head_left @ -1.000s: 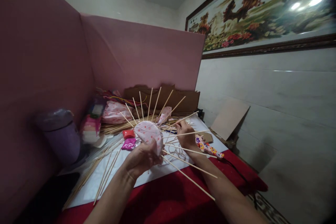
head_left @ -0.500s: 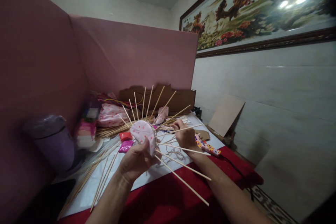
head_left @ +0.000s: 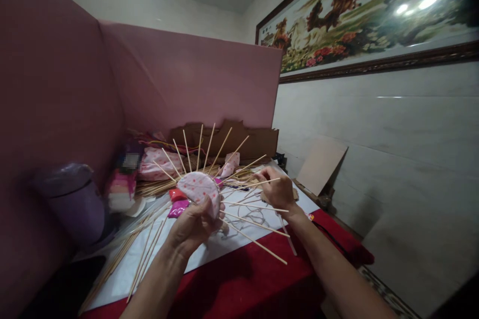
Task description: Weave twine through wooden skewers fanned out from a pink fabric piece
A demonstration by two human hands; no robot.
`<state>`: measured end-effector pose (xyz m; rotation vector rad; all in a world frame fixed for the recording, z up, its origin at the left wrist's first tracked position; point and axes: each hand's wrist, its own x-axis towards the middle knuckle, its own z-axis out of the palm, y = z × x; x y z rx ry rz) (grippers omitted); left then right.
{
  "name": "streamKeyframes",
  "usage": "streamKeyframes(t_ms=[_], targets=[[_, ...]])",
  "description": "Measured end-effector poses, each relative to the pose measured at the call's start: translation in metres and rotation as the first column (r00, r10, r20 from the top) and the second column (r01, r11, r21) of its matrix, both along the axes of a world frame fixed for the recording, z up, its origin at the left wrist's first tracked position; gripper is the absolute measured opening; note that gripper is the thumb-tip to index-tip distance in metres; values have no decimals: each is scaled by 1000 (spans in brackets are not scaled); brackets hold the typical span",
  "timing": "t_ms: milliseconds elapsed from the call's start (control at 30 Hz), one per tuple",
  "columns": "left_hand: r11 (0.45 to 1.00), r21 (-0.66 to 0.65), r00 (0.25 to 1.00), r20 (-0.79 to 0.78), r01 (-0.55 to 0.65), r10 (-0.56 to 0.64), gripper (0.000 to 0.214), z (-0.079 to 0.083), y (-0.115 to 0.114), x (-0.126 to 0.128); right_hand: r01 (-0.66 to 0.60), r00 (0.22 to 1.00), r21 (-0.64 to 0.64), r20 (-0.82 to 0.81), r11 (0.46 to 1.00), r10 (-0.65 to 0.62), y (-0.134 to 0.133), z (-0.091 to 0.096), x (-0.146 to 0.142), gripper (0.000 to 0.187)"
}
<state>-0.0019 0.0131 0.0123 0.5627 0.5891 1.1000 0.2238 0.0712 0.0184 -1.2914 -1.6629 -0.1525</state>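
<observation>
My left hand (head_left: 192, 227) grips a round pad covered in pink dotted fabric (head_left: 198, 190), held above the table. Several thin bamboo sticks (head_left: 254, 241) fan out from the pad like spokes. My right hand (head_left: 277, 190) is closed in a pinch on a thin string (head_left: 251, 218) near the tips of the right-hand sticks. The string lies in loops on the white sheet (head_left: 224, 244) under the fan.
A red cloth (head_left: 258, 279) covers the table. Loose bamboo sticks (head_left: 149, 239) lie at left, next to a purple pot (head_left: 77, 199), pink and red packets (head_left: 178, 202) and pink fabric (head_left: 159, 163). Cardboard (head_left: 239, 137) and pink panels (head_left: 179, 75) stand behind.
My right hand lifted off the table and moved up and right, now hiding the spotted tool that lay by it. The fan of sticks tilted slightly left.
</observation>
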Motion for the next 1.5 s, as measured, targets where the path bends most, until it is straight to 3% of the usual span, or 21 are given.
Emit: streamKeyframes(t_ms=[100,233,300,367,433,533,633,933,1100,1300,1500], targets=[[998,-12,998,-17,-58,58,12,0,2,-1,-237,947,-122,-250,964,201,-11,10,11,32],[995,-32,995,-11,-97,97,9,0,3,-2,-599,721,-227,-571,768,393,-34,24,21,37],[996,-23,996,-21,-91,91,9,-1,4,-2,-698,641,-256,-640,669,424,-44,30,24,37],[997,0,996,-46,-79,79,11,-1,4,-2,-742,606,-255,-651,621,457,-50,37,26,34],[997,30,996,-60,-67,69,13,-1,3,-1,-719,630,-229,-614,656,477,-52,44,27,30],[995,42,992,-83,-92,96,11,1,2,1,-598,723,-157,-528,786,445,-48,51,28,26],[991,21,987,-91,-130,132,8,4,-1,3,-503,782,-124,-486,855,390,-41,50,28,27],[995,89,998,38,37,-41,12,6,-5,0,-532,739,-170,-571,829,357,-6,5,12,31],[988,114,991,72,100,-108,14,1,-4,-1,-505,784,-205,-516,839,346,6,-15,-10,33],[985,123,989,77,118,-128,20,1,-7,1,-383,893,-262,-348,886,283,9,-29,-40,21],[988,111,990,82,104,-113,26,5,-12,3,-272,959,-304,-160,913,233,2,-25,-65,18]])
